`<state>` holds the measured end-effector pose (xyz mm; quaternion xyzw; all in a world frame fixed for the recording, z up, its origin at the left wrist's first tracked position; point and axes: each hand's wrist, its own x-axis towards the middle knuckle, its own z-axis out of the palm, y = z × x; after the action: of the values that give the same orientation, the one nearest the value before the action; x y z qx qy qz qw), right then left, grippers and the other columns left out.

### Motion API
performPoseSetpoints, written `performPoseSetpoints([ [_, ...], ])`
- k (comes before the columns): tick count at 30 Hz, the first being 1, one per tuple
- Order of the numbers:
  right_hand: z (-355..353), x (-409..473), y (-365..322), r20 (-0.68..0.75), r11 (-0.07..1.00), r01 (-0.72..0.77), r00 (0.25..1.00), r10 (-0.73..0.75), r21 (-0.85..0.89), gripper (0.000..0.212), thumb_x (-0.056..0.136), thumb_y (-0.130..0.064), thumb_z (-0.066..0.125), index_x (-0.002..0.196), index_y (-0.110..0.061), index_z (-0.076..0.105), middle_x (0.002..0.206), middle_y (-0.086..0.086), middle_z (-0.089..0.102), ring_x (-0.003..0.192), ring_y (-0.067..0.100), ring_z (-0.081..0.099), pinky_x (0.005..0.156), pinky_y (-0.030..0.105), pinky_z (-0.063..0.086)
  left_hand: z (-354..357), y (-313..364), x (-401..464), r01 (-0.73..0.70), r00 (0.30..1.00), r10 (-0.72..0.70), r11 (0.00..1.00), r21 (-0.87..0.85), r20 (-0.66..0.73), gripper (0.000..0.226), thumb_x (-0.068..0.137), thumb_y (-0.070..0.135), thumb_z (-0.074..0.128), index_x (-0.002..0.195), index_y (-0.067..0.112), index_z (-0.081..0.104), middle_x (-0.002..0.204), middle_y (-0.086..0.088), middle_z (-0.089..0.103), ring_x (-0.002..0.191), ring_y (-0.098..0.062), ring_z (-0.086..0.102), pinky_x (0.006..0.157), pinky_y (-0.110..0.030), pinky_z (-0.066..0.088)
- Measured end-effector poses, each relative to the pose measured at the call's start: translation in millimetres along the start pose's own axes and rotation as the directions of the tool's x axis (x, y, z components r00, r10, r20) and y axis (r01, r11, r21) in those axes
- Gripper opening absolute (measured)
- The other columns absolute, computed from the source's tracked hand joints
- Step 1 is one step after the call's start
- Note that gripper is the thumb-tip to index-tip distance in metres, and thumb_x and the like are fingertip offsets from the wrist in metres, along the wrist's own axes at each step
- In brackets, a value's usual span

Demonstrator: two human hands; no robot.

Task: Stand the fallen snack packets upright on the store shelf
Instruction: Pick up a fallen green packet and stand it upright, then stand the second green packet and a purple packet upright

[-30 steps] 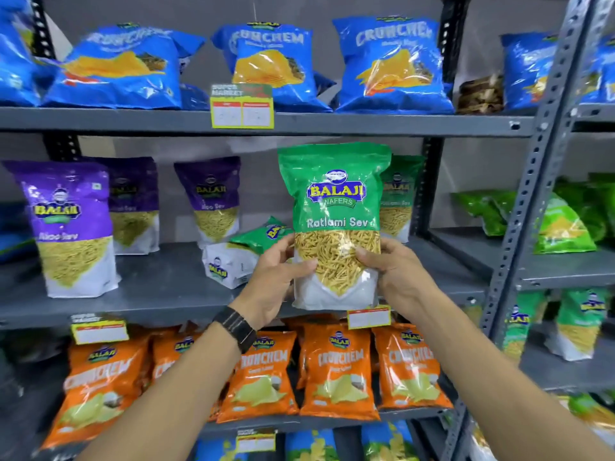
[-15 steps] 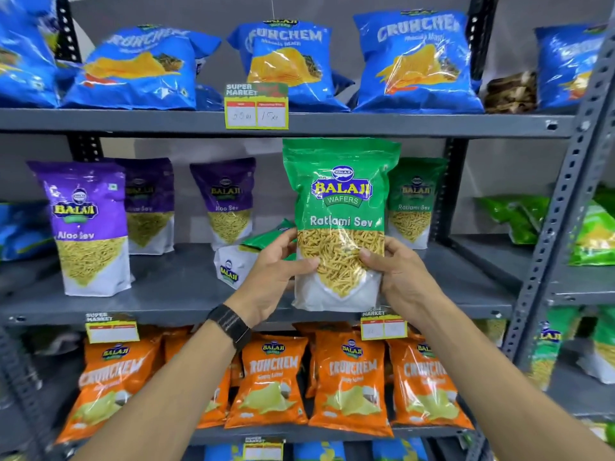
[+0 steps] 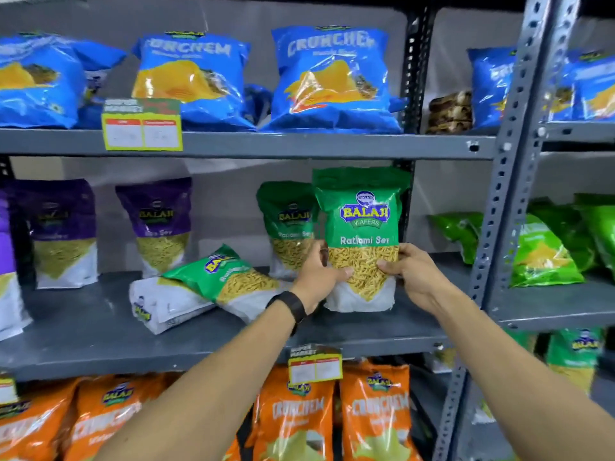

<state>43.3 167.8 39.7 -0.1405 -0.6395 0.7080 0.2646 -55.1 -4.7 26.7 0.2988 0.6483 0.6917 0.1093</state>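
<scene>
Green-and-white Ratlami Sev packet with yellow sev window; purple packets at left; blue packets above; orange packets below; grey shelf; black wristband.

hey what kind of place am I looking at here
Most likely a small grocery or supermarket snack aisle. Grey metal shelves carry rows of branded snack packets, like the blue Crunchem bags, and yellow price tags printed "Super Market" are clipped to the shelf edges.

Before me: grey slotted-angle steel rack with perforated uprights. Grey shelf boards, bolted at the corners. Plain grey wall behind. A second rack bay adjoins on my right.
</scene>
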Motion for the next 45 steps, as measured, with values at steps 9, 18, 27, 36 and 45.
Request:
performPoseSetpoints([
  [9, -50, 49, 45, -0.097, 0.993, -0.043, 0.995, 0.032, -0.111, 0.050, 0.084, 0.014, 0.071, 0.125, -0.008, 0.053, 0.114, 0.010, 0.070, 0.095, 0.018, 0.068, 0.077, 0.031, 0.057, 53, -57, 43, 0.008, 0.999, 0.000, 0.986, 0.165, -0.046, 0.065, 0.076, 0.002, 0.080, 0.123, 0.030, 0.045, 0.131, -0.002, 0.066, 0.124, -0.022, 0.063, 0.108, -0.052, 0.050],
  [18, -42, 44, 67, -0.362, 0.962, 0.056, 0.919, -0.154, -0.267, 0.060, 0.074, -0.007, 0.087, 0.126, -0.014, 0.058, 0.103, 0.002, 0.068, 0.094, 0.022, 0.069, 0.089, 0.044, 0.057, 43, -47, 37, 0.044, 0.998, -0.050, 0.990, 0.135, 0.038, 0.077, 0.081, -0.002, 0.078, 0.146, 0.016, 0.041, 0.142, -0.010, 0.061, 0.129, -0.025, 0.060, 0.112, -0.047, 0.048],
  [27, 56, -4, 56, -0.042, 0.838, 0.337, 0.919, -0.391, -0.428, 0.022, 0.083, -0.008, 0.080, 0.092, -0.023, 0.066, 0.076, -0.001, 0.066, 0.069, 0.012, 0.062, 0.069, 0.031, 0.055, -56, 7, -29, -0.127, 0.956, 0.159, 0.981, 0.144, -0.245, 0.050, 0.088, 0.001, 0.071, 0.134, 0.018, 0.059, 0.124, -0.002, 0.068, 0.117, -0.015, 0.066, 0.093, -0.016, 0.054],
  [36, 170, 24, 48, 0.144, 0.655, 0.094, 0.989, 0.022, -0.750, 0.072, 0.097, -0.065, 0.043, 0.130, -0.005, 0.062, 0.133, 0.017, 0.065, 0.127, 0.036, 0.059, 0.102, 0.041, 0.047, -156, -5, -67, 0.269, 0.823, -0.371, 0.921, -0.281, -0.430, 0.062, 0.085, 0.016, 0.075, 0.142, 0.013, 0.049, 0.130, -0.003, 0.052, 0.122, -0.026, 0.052, 0.094, -0.040, 0.046],
  [45, 189, 17, 46, 0.133, 0.719, -0.210, 0.912, 0.389, -0.662, 0.060, 0.090, -0.050, 0.069, 0.128, -0.006, 0.058, 0.103, 0.014, 0.060, 0.077, 0.027, 0.060, 0.067, 0.039, 0.059, -147, 3, -75, 0.505, 0.774, -0.622, 0.717, -0.480, -0.115, 0.020, 0.098, 0.027, 0.061, 0.087, 0.011, 0.060, 0.081, -0.010, 0.065, 0.072, -0.026, 0.062, 0.062, -0.032, 0.048],
])
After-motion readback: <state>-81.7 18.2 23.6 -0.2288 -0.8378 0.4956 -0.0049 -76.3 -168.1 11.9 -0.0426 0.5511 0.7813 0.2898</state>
